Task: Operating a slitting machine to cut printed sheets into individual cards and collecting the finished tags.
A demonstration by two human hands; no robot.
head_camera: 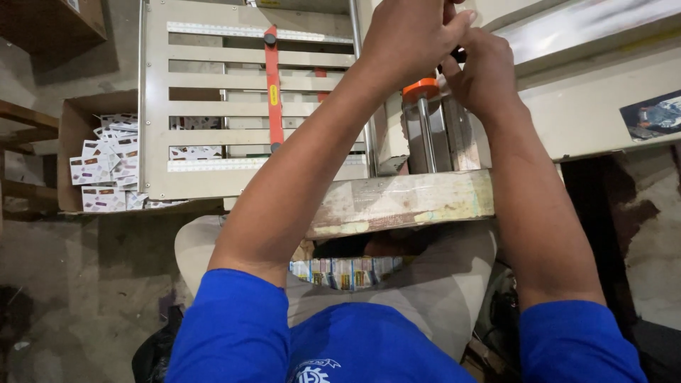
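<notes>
Bare concrete floor [85,298] below, cardboard box [71,142] of printed cards [106,163] at left; cream machine [234,106] ahead, orange cap [420,89] on its steel rod [425,135]. Left hand [408,39] and right hand [482,74] pressed together just above that cap, fingers curled around a small dark part [460,53], barely visible

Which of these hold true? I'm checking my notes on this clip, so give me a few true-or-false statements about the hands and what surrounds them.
1. Both hands, left hand and right hand, meet above the round orange cap on a metal rod. True.
2. The brown cardboard box holds printed cards. True.
3. The box sits to the person's right. False: it is at the left.
4. The sleeves are red. False: they are blue.
5. The vertical orange strip lies on the slatted cream panel. True.
</notes>
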